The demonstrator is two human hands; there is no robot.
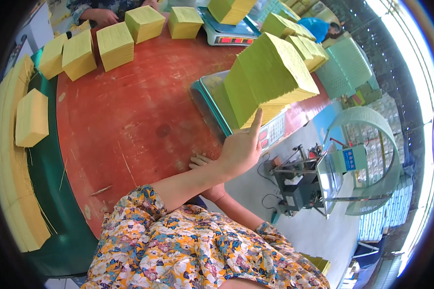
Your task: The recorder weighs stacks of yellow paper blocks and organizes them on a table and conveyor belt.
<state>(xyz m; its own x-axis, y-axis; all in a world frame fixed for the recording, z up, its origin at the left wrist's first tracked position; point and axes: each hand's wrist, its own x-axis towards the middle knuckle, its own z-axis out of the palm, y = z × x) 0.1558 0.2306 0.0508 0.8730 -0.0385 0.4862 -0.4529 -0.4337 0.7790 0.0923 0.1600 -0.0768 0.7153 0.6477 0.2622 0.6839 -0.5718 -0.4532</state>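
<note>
While the left hand (240,150) is reaching up with its fingers loosely spread and holding nothing, its index fingertip is touching the lower edge of a tall stack of yellow paper (267,79) that is sitting tilted on a digital scale (212,98). Partly hidden behind the left forearm, the right hand (208,179) is resting on the edge of the red surface (140,120); whether it is gripping anything cannot be told. Several smaller yellow stacks (115,45) are lying in a row along the far side of the surface, and a second scale (226,33) is carrying another stack. Another person's hand (105,17) is resting by the far stacks, well apart.
</note>
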